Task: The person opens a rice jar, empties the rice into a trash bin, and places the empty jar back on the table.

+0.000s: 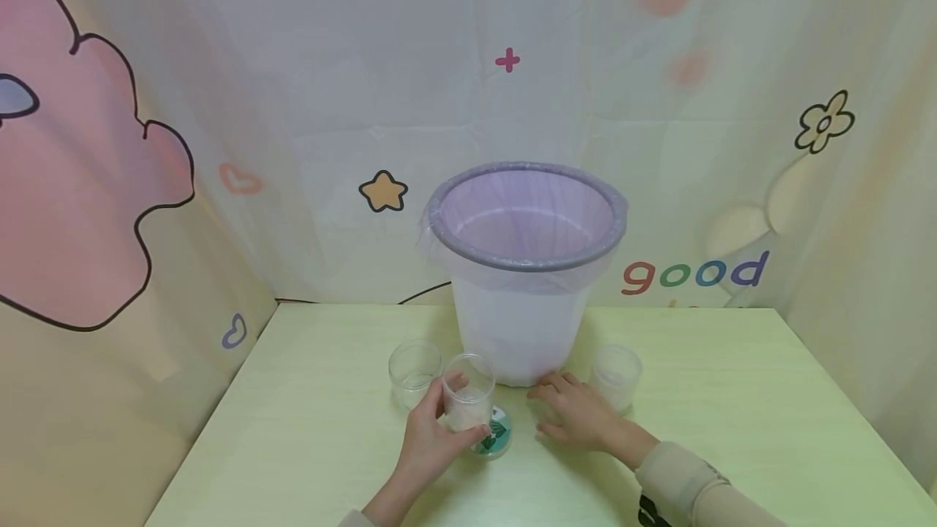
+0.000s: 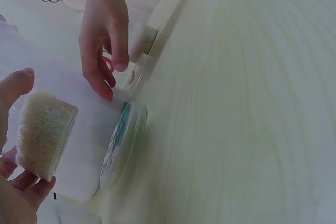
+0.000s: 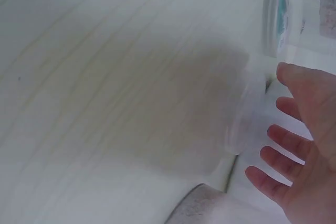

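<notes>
My left hand grips a small clear plastic jar round its sides; whitish grains like rice show inside. Right below that jar, a round lid with a green leaf print lies on the table. My right hand hovers with loosely bent fingers, holding nothing. A clear lid lies close under its fingers, in front of the bin. Beside the right hand stands another clear jar, with greyish grains showing in the right wrist view.
A white bin lined with a thin clear bag stands at the back middle, its grey rim well above the hands. One more clear jar stands left of the left hand. Printed cloth hangs behind the pale table.
</notes>
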Demonstrator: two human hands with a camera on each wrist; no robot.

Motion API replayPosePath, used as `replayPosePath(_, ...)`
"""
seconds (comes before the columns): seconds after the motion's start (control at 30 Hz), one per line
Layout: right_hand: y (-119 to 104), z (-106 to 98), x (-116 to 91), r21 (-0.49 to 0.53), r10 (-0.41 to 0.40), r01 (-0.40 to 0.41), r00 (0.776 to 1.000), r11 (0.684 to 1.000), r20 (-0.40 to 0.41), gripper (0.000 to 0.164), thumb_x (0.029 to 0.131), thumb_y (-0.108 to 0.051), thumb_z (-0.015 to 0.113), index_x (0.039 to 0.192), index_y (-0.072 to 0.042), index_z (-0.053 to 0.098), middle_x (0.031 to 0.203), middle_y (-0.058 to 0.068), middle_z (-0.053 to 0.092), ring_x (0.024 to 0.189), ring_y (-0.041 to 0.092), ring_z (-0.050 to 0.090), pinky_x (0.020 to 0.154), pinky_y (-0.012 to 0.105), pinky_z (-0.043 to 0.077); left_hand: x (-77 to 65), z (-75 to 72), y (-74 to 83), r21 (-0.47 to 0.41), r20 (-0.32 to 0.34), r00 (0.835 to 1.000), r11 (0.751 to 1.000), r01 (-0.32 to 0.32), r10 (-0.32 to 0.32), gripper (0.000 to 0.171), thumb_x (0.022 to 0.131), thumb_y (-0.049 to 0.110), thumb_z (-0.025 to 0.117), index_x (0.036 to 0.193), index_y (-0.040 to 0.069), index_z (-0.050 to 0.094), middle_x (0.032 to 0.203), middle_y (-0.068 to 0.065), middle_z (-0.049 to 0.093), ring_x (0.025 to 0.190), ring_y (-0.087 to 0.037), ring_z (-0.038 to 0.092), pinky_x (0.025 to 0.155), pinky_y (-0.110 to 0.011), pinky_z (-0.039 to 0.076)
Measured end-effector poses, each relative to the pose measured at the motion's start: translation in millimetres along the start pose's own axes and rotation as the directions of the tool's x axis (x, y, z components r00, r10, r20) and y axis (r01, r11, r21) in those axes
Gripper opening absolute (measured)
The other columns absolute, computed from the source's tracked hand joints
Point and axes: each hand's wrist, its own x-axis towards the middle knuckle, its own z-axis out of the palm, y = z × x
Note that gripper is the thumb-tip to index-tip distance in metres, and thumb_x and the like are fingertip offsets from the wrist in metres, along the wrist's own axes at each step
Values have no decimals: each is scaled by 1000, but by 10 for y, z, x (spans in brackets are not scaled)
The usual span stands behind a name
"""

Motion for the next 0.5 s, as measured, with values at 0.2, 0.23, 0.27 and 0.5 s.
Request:
replayPosePath(0.2,-49,-117,47,-19,-29,27,995,999,-100,28,76,-21,72,100,-10,63,96,4,57,82,21,55,66,33,49,7,-26,26,6,1,1000,1000,8,-8,70,61,25,85,122,21,50,123,-3,59,105,-17,56,89,-41,44)
replayPosePath(0.23,-63,-149,58,-20,-31,29,994,999,-108,27,76,-21,72,99,-10,63,95,3,57,81,20,55,65,33,49,8,-32,36,1,3,1000,1000,12,-12,70,61,25,85,122,22,50,123,-4,59,105,-17,56,89,-42,43)
replayPosePath(0.27,-78,-184,69,-26,-31,28,993,999,-113,26,76,-21,72,98,-11,63,93,2,57,79,20,55,64,32,49,11,-37,42,-1,4,1000,1000,11,-11,70,61,25,85,122,22,50,123,-3,59,105,-17,56,90,-42,43)
replayPosePath(0.5,-106,-452,150,-43,-9,3,991,999,-137,19,77,-21,73,91,-13,63,85,-1,58,71,16,55,56,26,47,36,-76,112,1,11,1000,1000,18,-18,69,62,26,84,122,23,50,122,2,58,106,-18,55,91,-41,43)
